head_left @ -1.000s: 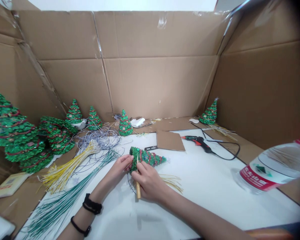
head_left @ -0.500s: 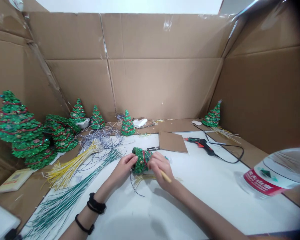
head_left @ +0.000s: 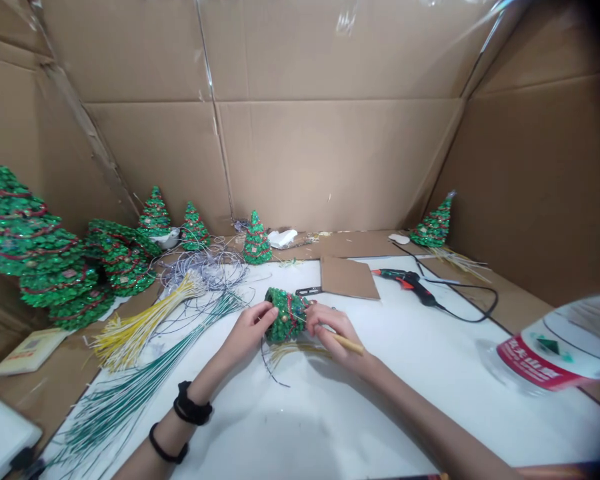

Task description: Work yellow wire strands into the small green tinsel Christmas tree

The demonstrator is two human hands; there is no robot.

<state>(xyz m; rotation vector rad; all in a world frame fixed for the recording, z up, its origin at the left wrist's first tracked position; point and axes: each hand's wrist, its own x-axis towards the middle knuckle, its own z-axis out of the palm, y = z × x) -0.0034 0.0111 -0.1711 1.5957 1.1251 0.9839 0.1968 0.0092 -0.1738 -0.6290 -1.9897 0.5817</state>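
A small green Christmas tree point(head_left: 285, 315) with red garland lies on its side over the white board, its hollow-looking base end facing left. My left hand point(head_left: 254, 327) is closed around that end, thumb and fingers pinching the rim. At the tree's right side, my right hand point(head_left: 333, 327) grips a thin tool with a wooden handle point(head_left: 349, 343). The tool's slender tip reaches towards the garland, but fingers partly hide it. A dark wire point(head_left: 276, 379) trails from the tree onto the board, and pale yellow strands point(head_left: 300, 349) lie just below it.
Bundles of yellow strands point(head_left: 135, 327) and green strands point(head_left: 145, 387) lie left, beside tangled purple wire point(head_left: 205, 267). Finished-looking trees point(head_left: 40, 247) stand along the back and left. A cardboard piece point(head_left: 350, 278), a glue gun point(head_left: 407, 283) with its cord, and a water bottle point(head_left: 545, 357) are right.
My right hand has shifted slightly right, and the tool handle now lies flatter, pointing more to the right. My left hand keeps its hold on the tree. The view has tilted downward slightly.
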